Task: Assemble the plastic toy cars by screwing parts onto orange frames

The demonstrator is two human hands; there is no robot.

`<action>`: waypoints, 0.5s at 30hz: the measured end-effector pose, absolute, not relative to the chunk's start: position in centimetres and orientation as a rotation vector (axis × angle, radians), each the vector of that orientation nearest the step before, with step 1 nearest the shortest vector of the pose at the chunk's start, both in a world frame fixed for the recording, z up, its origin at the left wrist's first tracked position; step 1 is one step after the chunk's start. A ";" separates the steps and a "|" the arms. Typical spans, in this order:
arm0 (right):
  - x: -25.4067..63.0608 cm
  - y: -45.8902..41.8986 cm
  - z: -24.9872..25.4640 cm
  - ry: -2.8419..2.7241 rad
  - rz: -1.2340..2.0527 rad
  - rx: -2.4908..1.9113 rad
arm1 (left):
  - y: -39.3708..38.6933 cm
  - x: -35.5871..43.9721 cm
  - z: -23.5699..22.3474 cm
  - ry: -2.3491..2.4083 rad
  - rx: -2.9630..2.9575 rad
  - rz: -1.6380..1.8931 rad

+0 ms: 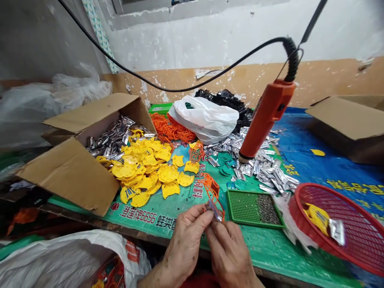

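Note:
My left hand is closed, its thumb and fingertips pinching a small silver plastic piece at the table's front edge. Beside it, my right hand is closed on the same work, fingers curled up against it. An orange openwork plastic frame reaches up and away from the fingertips along with the silver piece. How the two parts fit together is hidden by my fingers. Just right of the hands lies a green tray, with many small dark screws in its right half. Left of them spread yellow plastic pieces.
An orange electric screwdriver hangs by a black cable, its tip low over silver pieces. A red basket stands right. An open cardboard box lies left; another box is far right. A white bag sits behind.

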State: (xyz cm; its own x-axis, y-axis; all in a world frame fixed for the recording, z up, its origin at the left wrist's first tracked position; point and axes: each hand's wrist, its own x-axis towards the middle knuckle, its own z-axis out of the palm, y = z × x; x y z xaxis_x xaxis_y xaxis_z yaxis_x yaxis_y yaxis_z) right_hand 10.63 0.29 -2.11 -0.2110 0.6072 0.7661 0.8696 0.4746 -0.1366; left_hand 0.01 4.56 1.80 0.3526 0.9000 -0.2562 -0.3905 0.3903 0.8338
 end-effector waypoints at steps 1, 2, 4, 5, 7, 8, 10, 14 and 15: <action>10.5 0.3 -2.0 -1.925 -0.372 -1.219 | 4.8 -0.2 1.9 0.831 0.817 0.936; 10.5 0.4 -1.8 -1.936 -0.308 -1.203 | 5.0 -0.3 1.9 0.861 0.873 0.934; 10.9 0.5 -1.1 -1.951 -0.130 -1.140 | 5.5 -0.7 1.8 0.936 0.952 0.926; 11.4 0.4 -0.6 -1.952 -0.019 -1.100 | 5.7 -0.9 1.6 0.966 0.966 0.921; 12.6 0.3 0.3 -1.913 0.183 -1.047 | 6.0 -1.3 1.3 0.986 0.940 0.915; 13.2 0.3 0.8 -1.878 0.252 -1.044 | 6.2 -1.5 1.2 0.983 0.913 0.918; 14.4 0.4 1.5 -1.801 0.311 -1.096 | 6.3 -1.7 1.1 0.966 0.858 0.923; 15.7 1.4 2.2 -1.729 0.247 -1.204 | 6.5 -1.9 1.3 0.949 0.855 0.872; 15.7 1.8 2.2 -1.737 0.216 -1.213 | 6.5 -1.9 1.3 0.949 0.874 0.849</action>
